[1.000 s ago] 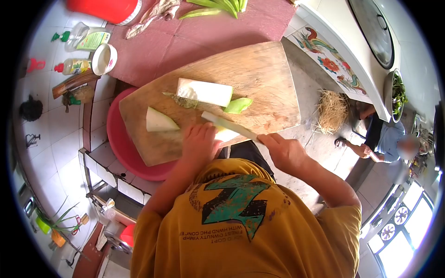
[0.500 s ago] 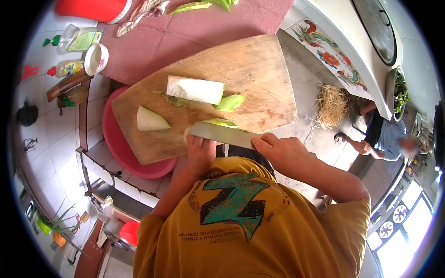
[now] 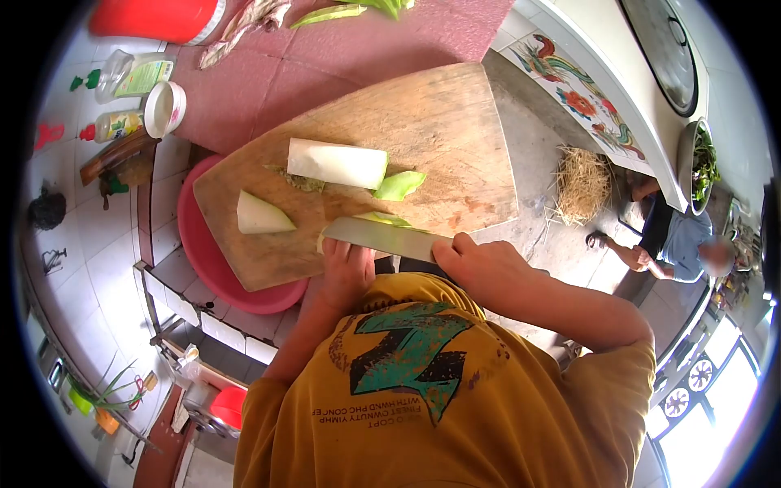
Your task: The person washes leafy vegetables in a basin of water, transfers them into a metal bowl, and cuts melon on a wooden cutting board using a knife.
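My right hand (image 3: 482, 267) grips a cleaver (image 3: 390, 238), whose broad blade lies level across the near edge of the wooden chopping board (image 3: 439, 106). My left hand (image 3: 346, 264) is closed at the blade's left end, its fingers on a pale gourd piece (image 3: 321, 239) that the blade mostly hides. Just beyond the blade shows a strip of green peel (image 3: 384, 219). Farther up the board lies a long peeled white gourd piece (image 3: 338, 163), with a green peel slice (image 3: 400, 185) by its right end. A wedge of gourd (image 3: 262, 214) rests to the left.
Under the board's left side is a pink basin (image 3: 203, 256). Bottles (image 3: 122, 124) and a white bowl (image 3: 165, 109) stand at the left. Green peelings (image 3: 329, 15) lie on the red tiled counter (image 3: 325, 53). A seated person (image 3: 683, 236) and straw (image 3: 582, 185) are at the right.
The whole view has shifted slightly, moving the board and its contents a little left. Both hands and the cleaver keep nearly the same position relative to the board.
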Demonstrator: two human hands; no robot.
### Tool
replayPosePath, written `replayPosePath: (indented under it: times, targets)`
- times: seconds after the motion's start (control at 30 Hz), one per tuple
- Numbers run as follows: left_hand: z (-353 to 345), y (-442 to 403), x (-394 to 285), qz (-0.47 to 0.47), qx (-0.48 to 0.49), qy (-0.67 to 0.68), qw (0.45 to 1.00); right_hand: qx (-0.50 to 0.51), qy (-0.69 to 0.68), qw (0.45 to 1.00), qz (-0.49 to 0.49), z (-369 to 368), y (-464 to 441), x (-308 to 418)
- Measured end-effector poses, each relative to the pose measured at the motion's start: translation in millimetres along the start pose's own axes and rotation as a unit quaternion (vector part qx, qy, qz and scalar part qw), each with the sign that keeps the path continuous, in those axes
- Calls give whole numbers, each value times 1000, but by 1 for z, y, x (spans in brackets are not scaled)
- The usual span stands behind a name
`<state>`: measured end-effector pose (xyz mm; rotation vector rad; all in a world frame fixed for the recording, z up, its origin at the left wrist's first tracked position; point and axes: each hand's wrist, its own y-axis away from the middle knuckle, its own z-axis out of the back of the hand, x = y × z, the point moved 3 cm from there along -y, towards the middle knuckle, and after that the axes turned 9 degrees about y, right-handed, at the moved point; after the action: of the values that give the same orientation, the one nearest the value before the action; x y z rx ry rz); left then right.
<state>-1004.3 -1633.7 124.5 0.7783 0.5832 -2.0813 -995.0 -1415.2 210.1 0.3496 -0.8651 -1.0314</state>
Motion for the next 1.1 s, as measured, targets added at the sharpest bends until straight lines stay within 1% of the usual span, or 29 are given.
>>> replayPosePath:
  times: [0.13,0.23,0.33,0.43,0.47,0.57,0.67,0.77,0.87,1.1]
  targets:
    - [0,-1,-1,-6,2,-7,1000,4,0,1000,7,-8,-14,-4]
    - [-2,2,3,-7,0,-2,1000,-37,4,999,36,-23,-31,-9]
    - [-3,4,4,6,-6,7,1000,-42,22,999,18,-29,-44,-11]
    - [1,-2,0,-1,-5,23,1000,-59,-8,998,9,-25,-48,-24]
    - [2,-4,0,-5,-12,25,1000,-42,-19,999,-10,-23,-46,-24]
    - [1,-2,0,5,-6,30,1000,-35,-30,999,-12,-3,-29,-19]
    - [1,3,4,8,19,21,1000,36,-32,999,-10,8,-14,-12]
    - [-2,4,8,4,28,16,999,68,-2,998,1,6,-13,-16]
    - [-2,4,7,4,33,14,999,66,-10,998,22,5,-17,-19]
    - [-3,6,8,26,31,21,999,12,-25,999,38,-16,-47,-16]
